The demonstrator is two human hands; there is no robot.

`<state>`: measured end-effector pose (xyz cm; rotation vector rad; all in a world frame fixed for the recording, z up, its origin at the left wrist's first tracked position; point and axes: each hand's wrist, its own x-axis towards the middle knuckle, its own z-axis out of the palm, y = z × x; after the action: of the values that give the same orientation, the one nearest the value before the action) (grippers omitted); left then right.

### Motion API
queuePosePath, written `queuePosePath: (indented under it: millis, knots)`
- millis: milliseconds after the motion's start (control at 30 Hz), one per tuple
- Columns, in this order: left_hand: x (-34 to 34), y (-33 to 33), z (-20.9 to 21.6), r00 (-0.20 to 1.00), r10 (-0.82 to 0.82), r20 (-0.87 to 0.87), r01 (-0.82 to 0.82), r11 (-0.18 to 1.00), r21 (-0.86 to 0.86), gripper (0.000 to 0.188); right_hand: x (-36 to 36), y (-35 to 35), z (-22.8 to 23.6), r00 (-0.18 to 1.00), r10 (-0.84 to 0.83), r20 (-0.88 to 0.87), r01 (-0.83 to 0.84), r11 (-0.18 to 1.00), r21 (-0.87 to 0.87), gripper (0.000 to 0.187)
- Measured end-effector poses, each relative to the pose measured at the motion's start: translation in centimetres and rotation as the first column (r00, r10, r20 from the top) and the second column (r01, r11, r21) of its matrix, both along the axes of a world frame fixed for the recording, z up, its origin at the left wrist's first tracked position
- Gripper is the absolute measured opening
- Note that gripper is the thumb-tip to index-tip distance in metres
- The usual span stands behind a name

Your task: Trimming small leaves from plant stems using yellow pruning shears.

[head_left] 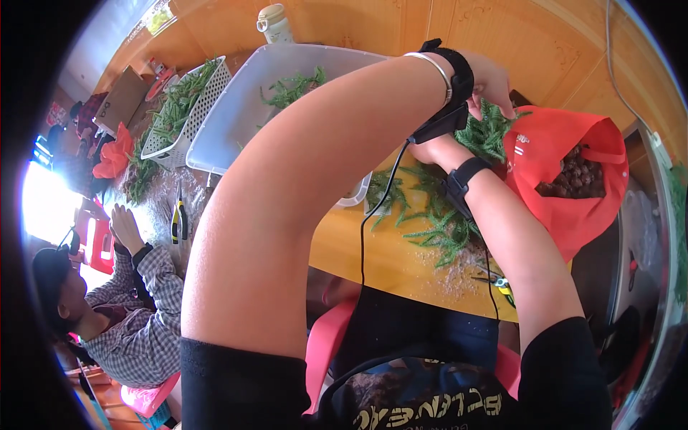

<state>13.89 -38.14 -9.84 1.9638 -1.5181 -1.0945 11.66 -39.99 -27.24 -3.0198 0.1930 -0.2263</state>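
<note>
My left arm reaches across to the upper right, and my left hand bends down over green artificial pine sprigs. Its fingers appear closed on them, though the grip is partly hidden. Below it, my right hand lies close to the same greenery; its fingers are hidden behind my left wrist. A red fabric bag stands open beside the sprigs, with brown pine cones inside. More loose pine sprigs lie on the yellow table under my arms.
A translucent tub holds some sprigs. Left of it stands a white perforated basket full of greenery. Pliers lie at the near table edge, other pliers at left. A cup stands behind. A co-worker sits at left.
</note>
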Motion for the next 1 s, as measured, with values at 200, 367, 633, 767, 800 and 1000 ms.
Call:
queuePosePath:
  millis: [200, 367, 633, 767, 800, 1000]
  knots:
    - [2.0, 2.6, 0.1, 0.995, 0.087, -0.045, -0.09, 0.994, -0.069, 0.074, -0.8, 1.6, 2.9, 0.941, -0.14, -0.307, 0.17, 0.982, 0.076, 0.029]
    - [2.0, 4.0, 1.5, 0.994, 0.113, 0.012, -0.111, 0.987, -0.115, 0.072, -1.1, 0.7, 1.6, 0.962, -0.135, -0.239, 0.145, 0.989, 0.024, 0.034]
    - [4.2, 8.0, 1.5, 0.977, 0.201, 0.069, -0.182, 0.959, -0.219, 0.063, -6.9, 3.3, 7.3, 0.998, -0.058, 0.011, 0.046, 0.886, 0.461, 0.024]
    - [3.7, 10.4, 2.2, 0.966, 0.246, 0.082, -0.229, 0.957, -0.181, 0.049, -11.1, 3.8, 9.3, 0.968, -0.03, 0.248, -0.123, 0.804, 0.581, 0.024]
    - [3.5, 10.9, 2.2, 0.966, 0.245, 0.087, -0.226, 0.956, -0.185, 0.049, -12.0, 3.9, 9.4, 0.967, -0.032, 0.253, -0.125, 0.806, 0.578, 0.024]
    - [0.4, 13.3, 0.9, 0.951, 0.297, -0.089, -0.31, 0.915, -0.258, 0.036, -14.9, 3.4, 8.8, 0.916, -0.156, 0.371, -0.154, 0.716, 0.681, 0.024]
